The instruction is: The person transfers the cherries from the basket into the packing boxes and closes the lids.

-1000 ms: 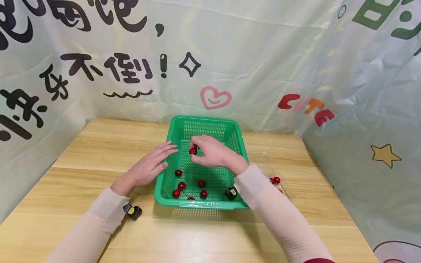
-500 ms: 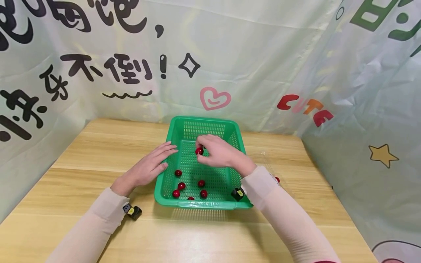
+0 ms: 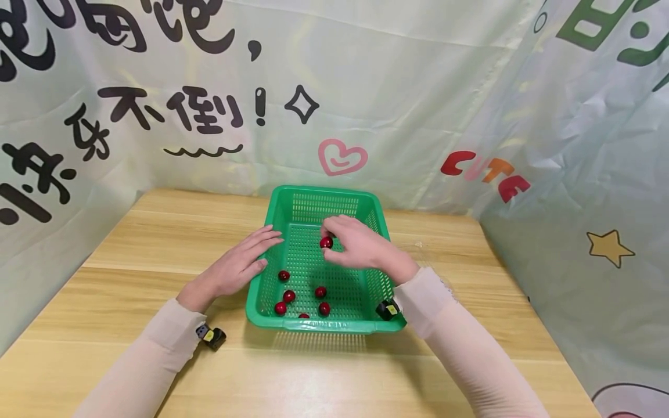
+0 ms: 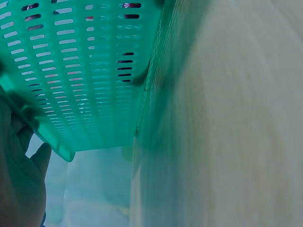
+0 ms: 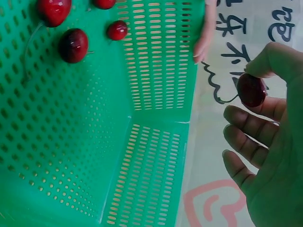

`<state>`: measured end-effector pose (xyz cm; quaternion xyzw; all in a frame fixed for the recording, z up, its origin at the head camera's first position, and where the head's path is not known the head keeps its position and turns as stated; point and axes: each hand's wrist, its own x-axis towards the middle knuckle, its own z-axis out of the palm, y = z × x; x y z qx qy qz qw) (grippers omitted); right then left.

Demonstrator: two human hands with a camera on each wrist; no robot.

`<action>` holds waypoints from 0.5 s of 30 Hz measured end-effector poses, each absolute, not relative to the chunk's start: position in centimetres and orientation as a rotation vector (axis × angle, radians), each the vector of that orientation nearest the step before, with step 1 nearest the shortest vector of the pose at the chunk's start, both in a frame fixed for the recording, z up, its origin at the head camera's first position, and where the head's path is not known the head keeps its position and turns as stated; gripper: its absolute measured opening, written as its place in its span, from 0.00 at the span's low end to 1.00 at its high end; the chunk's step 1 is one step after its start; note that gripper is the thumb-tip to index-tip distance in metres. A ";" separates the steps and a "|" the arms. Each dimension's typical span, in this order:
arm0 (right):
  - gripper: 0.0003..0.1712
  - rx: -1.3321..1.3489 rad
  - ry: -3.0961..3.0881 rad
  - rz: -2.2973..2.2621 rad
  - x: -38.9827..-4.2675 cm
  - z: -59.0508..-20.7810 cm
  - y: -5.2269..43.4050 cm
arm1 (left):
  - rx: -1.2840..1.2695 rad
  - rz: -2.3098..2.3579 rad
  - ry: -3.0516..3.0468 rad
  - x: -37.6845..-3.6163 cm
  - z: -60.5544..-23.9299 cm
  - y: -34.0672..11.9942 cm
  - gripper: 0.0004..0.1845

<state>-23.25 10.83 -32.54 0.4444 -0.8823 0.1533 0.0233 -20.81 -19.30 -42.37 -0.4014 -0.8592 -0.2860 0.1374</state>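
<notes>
A green plastic basket [image 3: 324, 326] stands on the table, with several dark red cherries [image 3: 320, 292] lying on its floor toward the near left. Above the basket, my right hand [image 3: 358, 244] pinches one cherry [image 5: 252, 90] between thumb and index finger; the other fingers are loosely bent, and a stem shows in the right wrist view. My left hand [image 3: 230, 264] rests on the basket's left rim with its fingers extended. In the left wrist view, part of that hand [image 4: 23, 175] appears beside the slotted basket wall [image 4: 71, 71].
A clear plastic box [image 3: 424, 252] stands right of the basket, mostly hidden behind the right forearm. The wooden table [image 3: 172, 232] runs back to a printed cloth backdrop [image 3: 407, 116]. Small black cameras [image 3: 211, 337] sit at both wrists.
My right hand has moved to the right above the basket, carrying the cherry. Its forearm now covers the cherries in the clear box. The left hand stays on the rim.
</notes>
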 end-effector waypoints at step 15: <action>0.05 1.403 -2.645 0.509 -22.9 -31.3 11.5 | -1.160 -0.825 -2.474 -20.7 -42.2 -19.2 0.24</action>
